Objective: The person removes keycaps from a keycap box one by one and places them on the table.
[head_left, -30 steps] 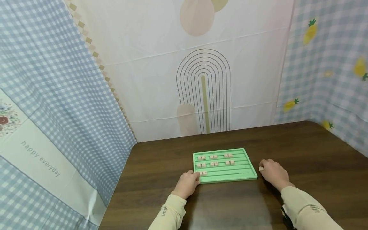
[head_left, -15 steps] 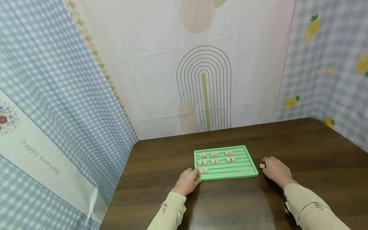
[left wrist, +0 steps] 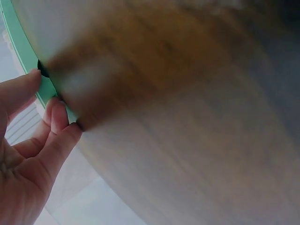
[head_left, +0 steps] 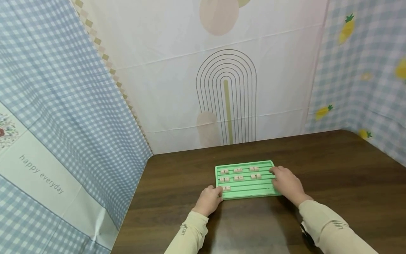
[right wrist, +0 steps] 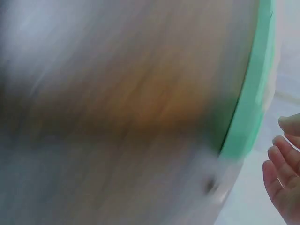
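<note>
A light green grooved tray (head_left: 250,184) lies on the table, with several small cream letter cubes (head_left: 238,177) set in pairs along its rows. My left hand (head_left: 207,201) grips the tray's near left corner. In the left wrist view, the fingers (left wrist: 58,115) bend at the green rim (left wrist: 47,89). My right hand (head_left: 288,185) reaches over the tray's right edge, fingertips above the far right part of the rows. Loosely bent fingers (right wrist: 281,164) show no cube between them in the right wrist view.
The dark wooden table (head_left: 171,197) reaches back to a pale curtain (head_left: 165,88) with arch prints. Checked blue cloth (head_left: 79,88) hangs at the left. A small blurred object (right wrist: 213,187) lies beside the tray's corner in the right wrist view.
My right hand has left the loose cube's place right of the tray and moved left over its right edge. My left hand stays at the near left corner.
</note>
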Tool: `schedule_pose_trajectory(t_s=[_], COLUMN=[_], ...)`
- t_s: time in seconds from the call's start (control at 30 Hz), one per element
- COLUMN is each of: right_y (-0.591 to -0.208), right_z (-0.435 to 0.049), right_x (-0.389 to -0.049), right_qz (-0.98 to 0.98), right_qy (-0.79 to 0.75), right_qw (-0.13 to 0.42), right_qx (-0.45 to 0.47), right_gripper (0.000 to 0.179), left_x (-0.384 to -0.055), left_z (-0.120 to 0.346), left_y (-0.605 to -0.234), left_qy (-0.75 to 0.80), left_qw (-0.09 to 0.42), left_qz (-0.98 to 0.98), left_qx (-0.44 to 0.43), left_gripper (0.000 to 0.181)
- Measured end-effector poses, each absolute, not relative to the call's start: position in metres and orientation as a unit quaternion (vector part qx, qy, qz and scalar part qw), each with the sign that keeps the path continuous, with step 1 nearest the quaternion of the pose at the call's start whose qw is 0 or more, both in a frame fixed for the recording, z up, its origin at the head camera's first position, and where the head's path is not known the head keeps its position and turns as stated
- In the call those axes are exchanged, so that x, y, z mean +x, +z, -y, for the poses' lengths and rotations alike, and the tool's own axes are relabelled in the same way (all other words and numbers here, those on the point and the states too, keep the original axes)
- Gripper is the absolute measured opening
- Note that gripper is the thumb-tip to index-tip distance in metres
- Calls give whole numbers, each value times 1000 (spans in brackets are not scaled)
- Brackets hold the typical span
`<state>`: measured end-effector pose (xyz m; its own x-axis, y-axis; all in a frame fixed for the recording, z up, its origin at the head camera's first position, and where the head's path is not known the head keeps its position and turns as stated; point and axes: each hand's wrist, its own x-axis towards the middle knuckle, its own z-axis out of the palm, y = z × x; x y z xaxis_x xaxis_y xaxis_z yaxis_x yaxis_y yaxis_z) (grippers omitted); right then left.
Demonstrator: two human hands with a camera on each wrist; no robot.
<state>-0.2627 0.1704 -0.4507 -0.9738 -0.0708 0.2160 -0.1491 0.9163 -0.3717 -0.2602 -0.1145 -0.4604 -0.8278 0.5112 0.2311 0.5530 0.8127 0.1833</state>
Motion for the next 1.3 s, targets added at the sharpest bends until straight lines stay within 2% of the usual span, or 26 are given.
schedule_pose_trajectory(t_s=[0.23,0.6,0.97,1.3], right_y=[-449,-457,-467,-467], right_z=[-121,-57,-43,-37], right_x=[-271,-276,-283,-286], right_qz=[969,963,975,976], right_qy=[204,210,159,151], right_qw=[36,45,40,49], right_qx=[133,164,152,152], right_gripper=[21,18,4,4], left_x=[-260,-260,-265,-270], left_z=[113,112,109,113], left_y=[-458,-455,-459,-458], left_qy=[-104,-99,-87,-76], left_qw=[51,56,57,52], left_qz=[955,953,953,956], left_qx=[-274,-282,-284,-278], left_gripper=[13,13,14,16])
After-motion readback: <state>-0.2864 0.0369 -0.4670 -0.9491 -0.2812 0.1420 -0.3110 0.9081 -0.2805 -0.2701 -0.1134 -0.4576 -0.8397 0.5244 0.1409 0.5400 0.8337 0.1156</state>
